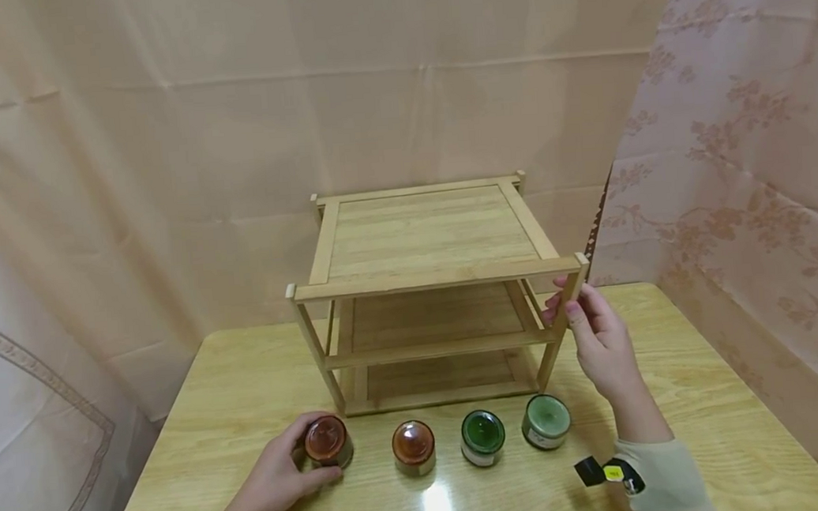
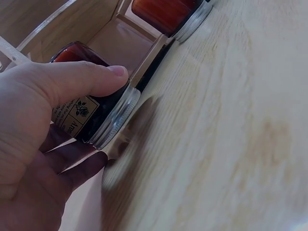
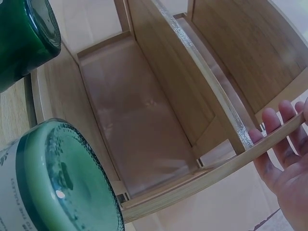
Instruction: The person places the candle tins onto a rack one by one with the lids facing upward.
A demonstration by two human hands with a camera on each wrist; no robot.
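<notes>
My left hand (image 1: 278, 472) holds a dark red-brown glass jar (image 1: 326, 440) at the left end of a row, thumb on one side and fingers on the other. In the left wrist view this jar (image 2: 86, 113) stands upside down on its silver lid, with a printed rose label. My right hand (image 1: 603, 341) grips the front right post of a three-tier wooden shelf (image 1: 439, 275), thumb in front and fingers behind. The right wrist view shows those fingers (image 3: 273, 120) beside the post.
An amber jar (image 1: 413, 445), a dark green jar (image 1: 482, 436) and a pale green jar (image 1: 546, 420) stand in the row before the shelf. All are on a wooden table (image 1: 202, 452). Beige curtains (image 1: 230, 141) hang behind, with a floral cloth (image 1: 746, 184) at right.
</notes>
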